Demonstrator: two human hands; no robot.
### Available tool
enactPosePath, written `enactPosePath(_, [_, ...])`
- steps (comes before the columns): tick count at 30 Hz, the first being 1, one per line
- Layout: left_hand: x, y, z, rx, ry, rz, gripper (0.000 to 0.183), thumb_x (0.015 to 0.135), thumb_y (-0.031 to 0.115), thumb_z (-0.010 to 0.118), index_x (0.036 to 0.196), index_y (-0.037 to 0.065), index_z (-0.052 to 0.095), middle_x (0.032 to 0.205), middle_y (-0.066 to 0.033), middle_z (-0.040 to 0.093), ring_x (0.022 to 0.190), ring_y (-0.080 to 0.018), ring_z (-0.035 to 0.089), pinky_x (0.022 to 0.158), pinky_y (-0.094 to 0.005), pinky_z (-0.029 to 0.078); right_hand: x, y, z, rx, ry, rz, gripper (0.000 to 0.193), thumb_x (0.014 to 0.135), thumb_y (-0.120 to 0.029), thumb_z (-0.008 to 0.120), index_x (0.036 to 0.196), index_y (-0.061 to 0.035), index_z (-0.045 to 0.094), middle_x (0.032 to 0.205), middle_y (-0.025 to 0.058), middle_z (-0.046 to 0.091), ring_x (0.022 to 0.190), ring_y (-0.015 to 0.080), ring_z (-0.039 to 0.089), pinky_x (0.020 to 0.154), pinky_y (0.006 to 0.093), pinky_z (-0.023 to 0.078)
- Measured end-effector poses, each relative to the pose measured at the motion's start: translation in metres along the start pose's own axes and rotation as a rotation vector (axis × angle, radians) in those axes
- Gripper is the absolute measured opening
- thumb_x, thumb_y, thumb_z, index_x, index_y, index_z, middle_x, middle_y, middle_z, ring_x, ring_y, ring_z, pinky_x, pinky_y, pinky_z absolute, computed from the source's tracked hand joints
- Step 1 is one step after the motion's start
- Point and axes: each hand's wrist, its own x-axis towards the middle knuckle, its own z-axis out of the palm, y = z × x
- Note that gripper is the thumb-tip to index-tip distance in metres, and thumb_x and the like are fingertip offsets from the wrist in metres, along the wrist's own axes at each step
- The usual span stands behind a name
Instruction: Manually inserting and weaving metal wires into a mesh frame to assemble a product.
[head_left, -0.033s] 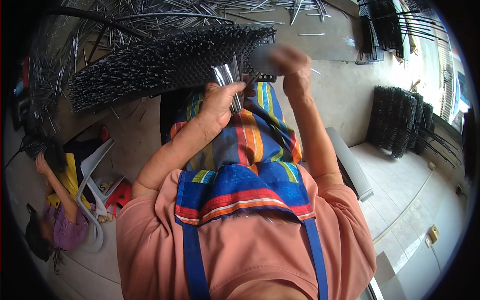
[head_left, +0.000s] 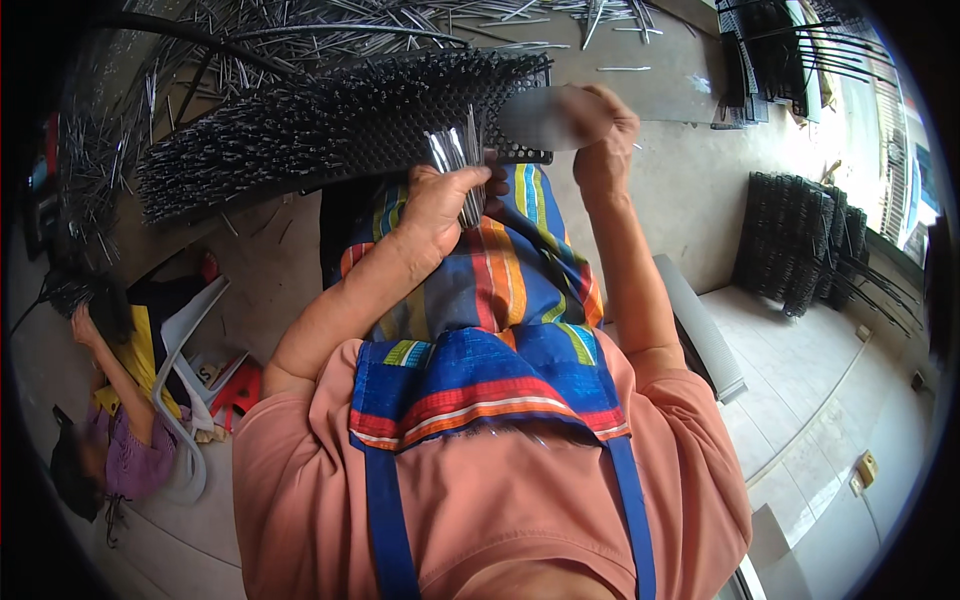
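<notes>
My left hand (head_left: 440, 205) is closed round a bundle of thin shiny metal strips (head_left: 453, 150), held upright above my lap. Just beyond it lies a long black perforated panel (head_left: 400, 160), with thin dark pins (head_left: 270, 130) standing densely in its holes toward the left. Bare holes show near its right end. My right hand (head_left: 605, 130) is raised beside that right end. A grey blur covers its fingers, so what they hold, if anything, is hidden.
Loose metal strips (head_left: 390, 22) lie scattered beyond the panel. Dark stacked racks (head_left: 790, 240) stand at the right. To the left, another person in a purple top (head_left: 140, 455) is beside a grey chair (head_left: 185, 470). A striped apron (head_left: 480, 270) covers my lap.
My right hand has shifted slightly to the right, away from the panel's end. My left hand and its bundle of metal strips have stayed in place.
</notes>
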Motion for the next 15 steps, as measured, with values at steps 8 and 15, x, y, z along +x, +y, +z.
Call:
enactPosePath(8, [-0.007, 0.001, 0.005, 0.084, -0.028, 0.001, 0.01, 0.081, -0.004, 0.058, 0.088, -0.007, 0.065, 0.081, -0.0146, 0.07, 0.067, -0.0237, 0.069, 0.054, -0.0329, 0.055, 0.038, 0.006, 0.001, -0.35, 0.0, -0.645, 0.005, 0.082, 0.003, 0.068, 0.087, 0.0019, 0.069, 0.079, 0.0003, 0.062, 0.058, 0.005, 0.048, 0.051, 0.0192, 0.037])
enactPosePath(15, [-0.003, -0.001, 0.003, 0.053, 0.002, 0.038, 0.007, 0.079, -0.004, 0.063, 0.085, -0.007, 0.066, 0.08, -0.0155, 0.07, 0.066, -0.024, 0.069, 0.054, -0.0332, 0.055, 0.039, 0.005, 0.006, -0.433, -0.08, -0.647, 0.006, 0.081, 0.005, 0.068, 0.086, 0.0018, 0.069, 0.078, 0.0023, 0.064, 0.061, 0.0059, 0.055, 0.053, 0.0196, 0.042])
